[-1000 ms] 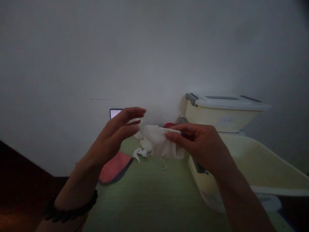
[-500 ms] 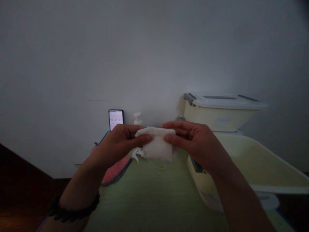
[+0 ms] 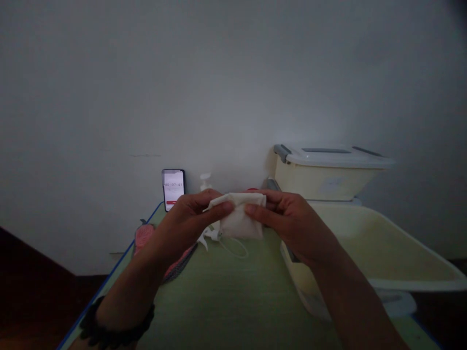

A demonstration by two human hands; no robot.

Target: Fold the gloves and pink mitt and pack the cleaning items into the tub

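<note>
A folded white cloth-like sheet [image 3: 241, 224] hangs between my hands above the table. My left hand [image 3: 189, 214] pinches its upper left edge, thumb in front and fingers behind. On the other side, my right hand [image 3: 282, 211] grips the upper right edge in the same way. The thumbs point toward each other across the top fold. Behind and below the sheet lies a white spray trigger head [image 3: 211, 235] with a thin clear tube [image 3: 239, 253]. Whether the sheet is fabric or paper cannot be made out in the dim light.
A phone [image 3: 174, 190] showing a timer leans on the wall. A white pump bottle top [image 3: 206, 180] stands beside it. Pink knitted fabric [image 3: 144, 237] lies on the green table [image 3: 219, 301]. At right are an open cream bin [image 3: 386, 243] and a lidded box [image 3: 324, 177].
The sheet's upper edge has been folded or bunched a little more, and my thumbs have come closer together. The head view has shifted slightly, showing more of the phone and pink fabric.
</note>
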